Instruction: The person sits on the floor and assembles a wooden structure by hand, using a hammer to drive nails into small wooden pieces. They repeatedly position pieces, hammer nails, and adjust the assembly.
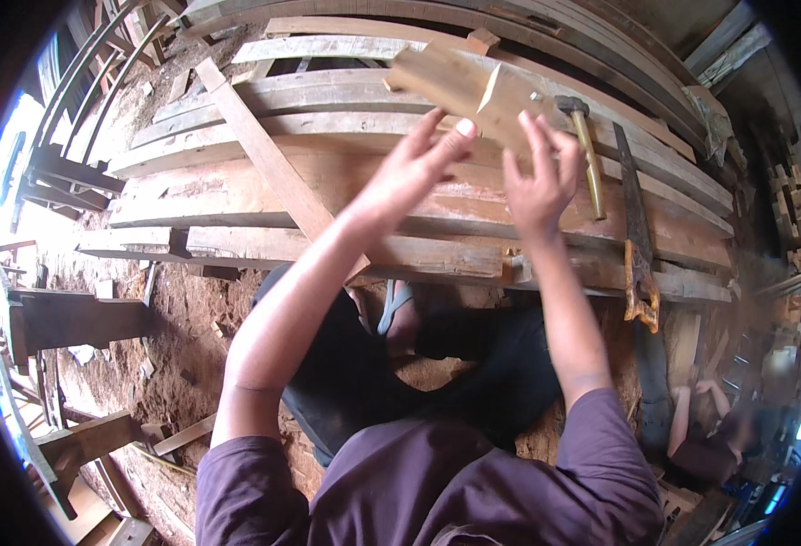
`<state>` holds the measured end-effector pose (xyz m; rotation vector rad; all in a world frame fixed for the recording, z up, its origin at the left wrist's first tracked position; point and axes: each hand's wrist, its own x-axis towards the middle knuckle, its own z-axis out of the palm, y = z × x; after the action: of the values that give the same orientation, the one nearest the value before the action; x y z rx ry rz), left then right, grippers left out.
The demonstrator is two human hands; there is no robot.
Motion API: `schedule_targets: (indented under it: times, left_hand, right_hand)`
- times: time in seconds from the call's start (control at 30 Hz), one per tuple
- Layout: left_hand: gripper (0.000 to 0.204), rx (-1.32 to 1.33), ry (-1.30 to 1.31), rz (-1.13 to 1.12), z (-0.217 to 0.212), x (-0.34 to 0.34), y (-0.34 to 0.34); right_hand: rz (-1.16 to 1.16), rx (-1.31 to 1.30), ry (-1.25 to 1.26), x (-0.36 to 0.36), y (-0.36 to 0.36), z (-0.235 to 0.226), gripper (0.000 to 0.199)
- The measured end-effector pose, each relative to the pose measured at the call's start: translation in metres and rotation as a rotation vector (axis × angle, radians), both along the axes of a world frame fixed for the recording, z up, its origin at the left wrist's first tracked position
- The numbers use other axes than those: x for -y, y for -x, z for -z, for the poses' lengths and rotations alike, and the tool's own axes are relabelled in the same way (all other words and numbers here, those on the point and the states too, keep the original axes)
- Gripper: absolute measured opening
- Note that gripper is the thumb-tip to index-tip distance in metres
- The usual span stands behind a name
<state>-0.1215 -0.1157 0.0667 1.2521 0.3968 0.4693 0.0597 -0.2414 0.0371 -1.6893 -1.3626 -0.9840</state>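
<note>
A brown wooden block-like piece [446, 82], smeared by motion, is tilted above the planks. A pale sliver crosses its middle, and a small shiny spot shows near its right end; I cannot tell its exact kind. My left hand [411, 166] reaches to its near edge, thumb and fingers apart and not wrapped round it. My right hand [543, 173] is at its right part, fingers spread and slightly bent. Whether the fingertips touch the piece is unclear. Right of my right hand lie a hammer [588, 159] and a handsaw [637, 218].
Long planks [228, 187] lie side by side across the front, with a narrow board [268, 155] slanting over them. Wooden frames [82, 323] stand at left on shaving-strewn ground [182, 314]. Another person [705, 437] sits at the lower right.
</note>
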Motion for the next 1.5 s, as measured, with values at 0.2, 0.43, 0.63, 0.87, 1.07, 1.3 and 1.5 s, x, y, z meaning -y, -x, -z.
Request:
schedule_targets:
  times: [0.2, 0.43, 0.63, 0.87, 1.07, 1.3, 1.5]
  left_hand:
    - [0.072, 0.088, 0.336, -0.163, 0.005, 0.015, -0.012]
    - [0.053, 0.2, 0.374, -0.213, 0.008, -0.017, -0.003]
    - [0.061, 0.148, 0.251, -0.183, 0.002, -0.039, 0.015]
    - [0.062, 0.031, 0.228, -0.136, 0.012, -0.045, 0.022]
    - [0.053, 0.026, -0.061, -0.106, 0.024, -0.053, 0.027]
    - [0.07, 0.014, -0.838, -0.213, 0.053, -0.071, 0.05]
    - [0.086, 0.093, -0.76, -0.203, 0.091, -0.101, 0.055]
  right_hand:
    - [-0.111, 0.008, 0.052, -0.002, 0.078, 0.009, 0.054]
    - [-0.147, -0.231, 0.068, 0.043, 0.06, 0.018, 0.041]
    - [0.096, -0.613, 0.18, 0.101, 0.016, 0.061, 0.046]
    - [0.187, -0.592, 0.334, 0.102, 0.011, 0.083, 0.045]
    - [0.29, -0.463, 0.473, 0.103, 0.019, 0.077, 0.034]
    - [0.312, -0.447, 0.508, 0.103, 0.02, 0.079, 0.031]
    - [0.333, -0.437, 0.529, 0.103, 0.02, 0.079, 0.031]
